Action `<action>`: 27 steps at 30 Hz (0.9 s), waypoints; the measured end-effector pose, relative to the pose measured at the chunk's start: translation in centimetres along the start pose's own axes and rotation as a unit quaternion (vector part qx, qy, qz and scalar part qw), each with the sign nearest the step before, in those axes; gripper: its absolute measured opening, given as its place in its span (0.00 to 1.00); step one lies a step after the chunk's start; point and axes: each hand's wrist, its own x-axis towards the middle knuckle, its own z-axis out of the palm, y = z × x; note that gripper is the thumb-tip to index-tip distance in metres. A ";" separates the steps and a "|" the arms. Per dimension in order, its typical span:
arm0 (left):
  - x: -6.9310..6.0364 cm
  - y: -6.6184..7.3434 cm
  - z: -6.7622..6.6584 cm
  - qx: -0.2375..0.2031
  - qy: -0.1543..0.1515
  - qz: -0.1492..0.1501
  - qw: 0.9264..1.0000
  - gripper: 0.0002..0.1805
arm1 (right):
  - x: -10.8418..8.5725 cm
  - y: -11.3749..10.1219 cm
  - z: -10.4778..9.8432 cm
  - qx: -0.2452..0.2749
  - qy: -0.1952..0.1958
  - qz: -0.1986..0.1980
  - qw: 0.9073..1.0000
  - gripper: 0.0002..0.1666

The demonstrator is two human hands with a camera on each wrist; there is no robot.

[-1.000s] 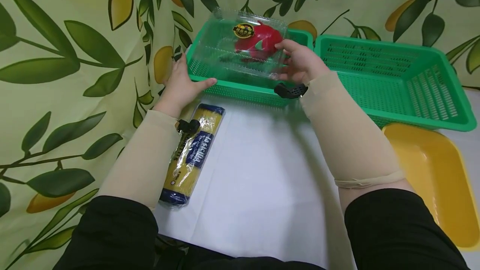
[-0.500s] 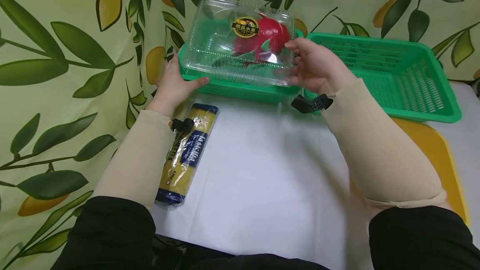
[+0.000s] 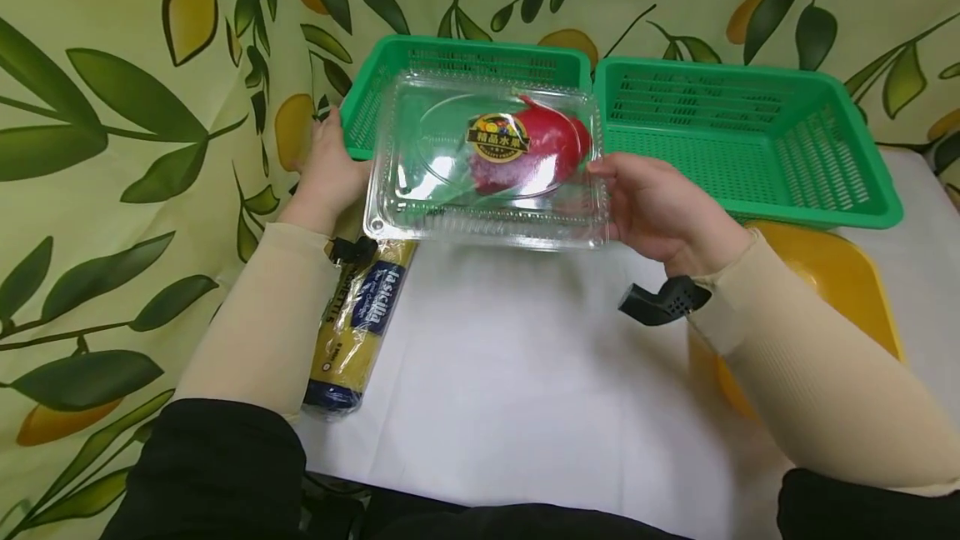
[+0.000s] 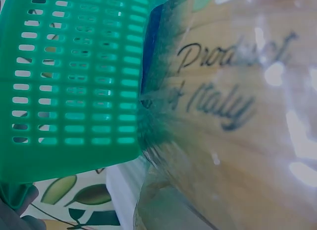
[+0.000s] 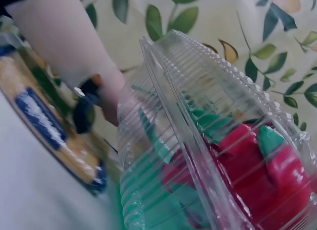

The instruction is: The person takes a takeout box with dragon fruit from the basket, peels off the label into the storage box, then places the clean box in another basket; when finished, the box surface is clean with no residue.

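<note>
A person's right hand (image 3: 660, 211) grips the right end of a clear, rectangular plastic hinged box (image 3: 431, 165) above the near rim of a green, slotted plastic basket (image 3: 487, 48), at the far left of a white-covered counter (image 3: 525, 382). The box lies between the two hands, ahead of the person, its long axis running left to right and dipping slightly toward the right. The right hand is nearer, its thumb and fingers pinching the short side. The left hand (image 3: 326, 177) is just beyond the opposite end, at the basket's left corner; whether its fingers curl round the rim cannot be told.

The lid faces up, and the lettering on its black-and-gold round label (image 3: 498, 137) reads upright to the person; one long edge points toward the body. Inside, a glossy red fruit shape with green tips (image 3: 551, 144) fills the right half, beside the gripping hand. A long, yellow-and-blue, plastic-wrapped pasta pack (image 3: 360, 332) lies near the left forearm, angled away from the person.
</note>
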 end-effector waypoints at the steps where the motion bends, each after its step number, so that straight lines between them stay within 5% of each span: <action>1: -0.1 0.0 0.0 -0.001 0.000 -0.001 1.000 0.68 | -0.5 0.5 -0.2 0.003 -0.006 0.002 1.000 0.19; 11: -0.2 -0.1 0.0 -0.006 -0.020 -0.014 1.000 0.73 | -5.0 5.8 -1.2 0.003 -0.024 0.000 1.000 0.14; 27: -0.1 -0.3 0.0 -0.012 -0.014 -0.013 1.000 0.73 | -10.1 13.4 -2.7 0.017 0.049 0.042 0.998 0.06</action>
